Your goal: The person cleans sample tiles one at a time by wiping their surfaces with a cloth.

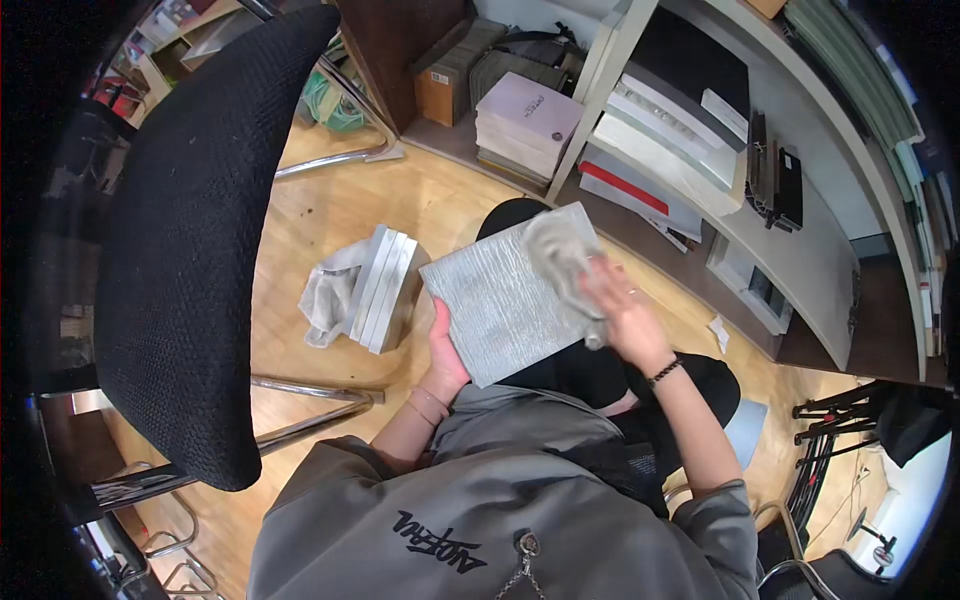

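A grey textured panel or book-like block is tilted up above my lap. My left hand holds its lower left edge, with the thumb along the side. On the panel's upper right part, my right hand presses a crumpled light grey cloth; its fingers are slightly blurred. To the left on the floor stand several similar silvery slabs side by side, with another greyish white cloth against their left side.
A black mesh chair with metal legs stands at the left. Ahead and right, a shelf unit holds a stack of white books, folders and binders. Folded black stands are at the lower right, on the wooden floor.
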Motion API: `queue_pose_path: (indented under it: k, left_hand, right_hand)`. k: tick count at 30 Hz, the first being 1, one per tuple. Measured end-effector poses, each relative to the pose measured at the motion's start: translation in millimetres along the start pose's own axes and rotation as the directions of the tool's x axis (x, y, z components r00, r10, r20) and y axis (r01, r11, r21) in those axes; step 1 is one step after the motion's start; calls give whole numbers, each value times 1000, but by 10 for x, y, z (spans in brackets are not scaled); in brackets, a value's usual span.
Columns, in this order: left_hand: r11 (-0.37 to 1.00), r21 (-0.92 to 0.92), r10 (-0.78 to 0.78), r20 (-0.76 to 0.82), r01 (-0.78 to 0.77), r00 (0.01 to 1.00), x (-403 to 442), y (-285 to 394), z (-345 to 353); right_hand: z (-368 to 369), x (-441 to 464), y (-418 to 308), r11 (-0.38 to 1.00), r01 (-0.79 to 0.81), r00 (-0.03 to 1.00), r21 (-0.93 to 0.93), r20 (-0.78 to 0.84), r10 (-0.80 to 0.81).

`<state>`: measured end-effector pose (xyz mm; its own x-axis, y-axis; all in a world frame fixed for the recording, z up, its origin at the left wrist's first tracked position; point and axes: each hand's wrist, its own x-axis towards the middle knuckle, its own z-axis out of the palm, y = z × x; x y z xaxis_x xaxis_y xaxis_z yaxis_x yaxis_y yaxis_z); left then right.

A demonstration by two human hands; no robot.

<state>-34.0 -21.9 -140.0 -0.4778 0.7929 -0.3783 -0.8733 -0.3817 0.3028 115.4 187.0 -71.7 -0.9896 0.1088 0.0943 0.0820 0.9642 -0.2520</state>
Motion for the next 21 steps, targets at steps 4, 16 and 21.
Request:
queue_pose_path:
  k: [4, 16, 21]
  left_hand:
    - [997, 72, 19, -67, -15, 998, 0, -7, 109]
    - [988, 146, 49, -58, -40, 997, -13, 48, 69]
    - [997, 82, -7, -24, 9, 1000, 34, 48, -108]
  right_hand:
    - [106, -146, -110, 980, -195, 947, 35, -253, 198]
    - [-83, -482, 117, 957, -279, 944, 81, -161, 289]
    - [-537, -464, 100, 438, -631, 655, 640, 137, 743]
